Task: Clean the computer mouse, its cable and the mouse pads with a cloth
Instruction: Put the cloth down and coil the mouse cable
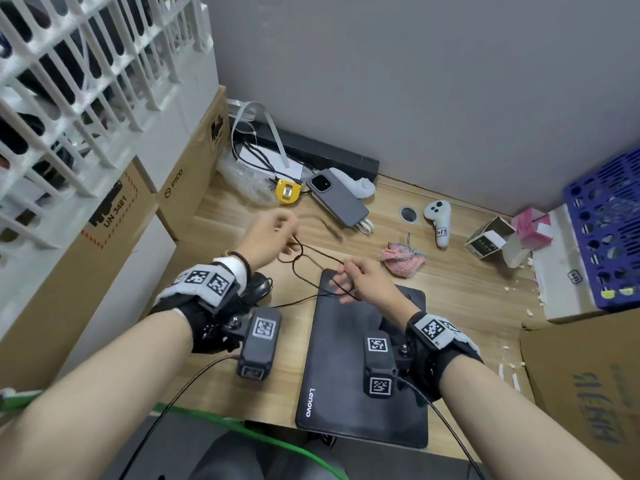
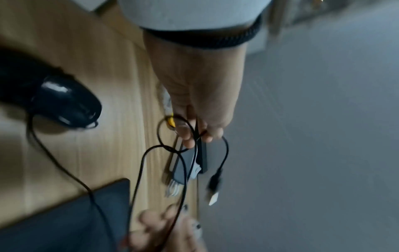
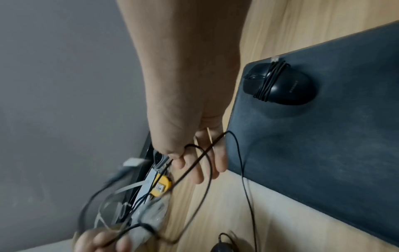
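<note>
Head view first: a thin black cable [image 1: 313, 258], round and limp, runs in loose loops above a wooden desk [image 1: 450, 282] with pale grain; the left hand [image 1: 266, 237] is raised over the desk's left side, blurred, its fingertips pinching one loop of the cable; the right hand [image 1: 360, 278] hovers above the far end of a flat black mouse pad [image 1: 349, 382] marked Lenovo, thumb and forefinger pinching another stretch while the other fingers spread loosely; both wrists wear black straps with square printed tags.

From the left wrist camera a glossy black mouse [image 2: 64, 100], rounded and smooth, sits on the desk near its left edge, the cable leaving its nose; a metal plug [image 2: 213, 198] dangles free below the pinching fingers [image 2: 190, 141].

From the right wrist camera a second black mouse [image 3: 280, 83] lies on the dark, finely textured pad near its corner, its own cord wound tightly round its middle; the cable crosses the right hand's fingers [image 3: 198, 170].

A crumpled pink cloth [image 1: 403, 256], fuzzy, lies on the desk just beyond the pad's far right corner, apart from both hands; farther back rest a grey phone [image 1: 337, 195], a yellow tape measure [image 1: 288, 192] and a white controller [image 1: 440, 221]; cardboard boxes [image 1: 104, 244] stand along the left edge, a blue perforated basket [image 1: 609, 233] at the right; a plain grey wall [image 1: 415, 81] closes the back.
</note>
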Tool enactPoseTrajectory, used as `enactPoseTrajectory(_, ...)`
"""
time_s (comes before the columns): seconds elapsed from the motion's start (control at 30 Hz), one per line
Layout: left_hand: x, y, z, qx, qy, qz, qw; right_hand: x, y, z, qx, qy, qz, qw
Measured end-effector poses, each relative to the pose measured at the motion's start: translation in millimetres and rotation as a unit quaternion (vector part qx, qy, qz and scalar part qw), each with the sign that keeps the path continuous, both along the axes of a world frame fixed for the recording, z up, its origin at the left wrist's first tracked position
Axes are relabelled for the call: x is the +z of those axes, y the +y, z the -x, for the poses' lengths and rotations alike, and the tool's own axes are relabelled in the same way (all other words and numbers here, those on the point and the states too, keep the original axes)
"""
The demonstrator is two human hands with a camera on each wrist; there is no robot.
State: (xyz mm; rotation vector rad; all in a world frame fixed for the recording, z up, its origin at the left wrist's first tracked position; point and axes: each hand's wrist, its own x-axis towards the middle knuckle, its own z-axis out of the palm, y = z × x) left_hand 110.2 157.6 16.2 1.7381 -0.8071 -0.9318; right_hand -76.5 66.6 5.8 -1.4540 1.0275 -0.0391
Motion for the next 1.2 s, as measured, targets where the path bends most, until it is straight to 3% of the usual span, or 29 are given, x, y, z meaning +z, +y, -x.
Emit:
enactPoseTrajectory(0.1, 2.5, -1.9, -2.6, 0.15, 0.22, 0.015, 0.964, 0.5, 2.5, 7.6, -0.013, 0.012, -0.036, 0.999)
enactPoseTrajectory(0.17, 4.7, -4.9, -2.6, 0.181, 0.3, 0.022, 0.936, 2.6, 5.0, 11.2, -0.003, 0.024, -0.058, 0.998)
enactPoseTrajectory(0.23, 4.8, -7.8, -1.8, 0.148, 0.334, 0.016, 0.931, 4.5, 5.0, 16.5, 0.026, 0.042, -0.062, 0.997)
enactPoseTrajectory(0.37, 6.3, -8.2, 9.2, 0.027, 0.284, -0.064, 0.956, 4.6, 2.9, 22.4, 0.058, 0.067, -0.059, 0.994)
enactPoseTrajectory(0.63, -7.9, -6.4, 23.5, -0.005, 0.259, -0.123, 0.958, 8.3, -2.3, 22.5, 0.011, 0.033, -0.126, 0.991)
enactPoseTrajectory(0.8, -10.4, -4.2, 21.6, -0.101, 0.177, -0.109, 0.973, 7.9, -6.1, 27.6, 0.013, 0.046, -0.017, 0.999)
enactPoseTrajectory(0.93, -6.2, -10.4, 13.0, -0.003, 0.238, -0.053, 0.97, -5.6, -15.5, 31.5, -0.058, 0.047, -0.008, 0.997)
enactPoseTrajectory(1.03, 1.9, -9.9, 4.2, 0.008, 0.219, -0.011, 0.976, -17.6, -24.3, 38.2, -0.079, 0.103, 0.015, 0.991)
enactPoseTrajectory(1.13, 9.4, -12.8, 3.7, -0.065, 0.201, -0.011, 0.977, -9.4, -28.7, 38.1, -0.009, 0.136, 0.054, 0.989)
enactPoseTrajectory(1.2, 15.0, -16.8, 9.7, -0.119, 0.164, -0.005, 0.979, 4.7, -26.9, 26.9, 0.032, 0.093, 0.076, 0.992)
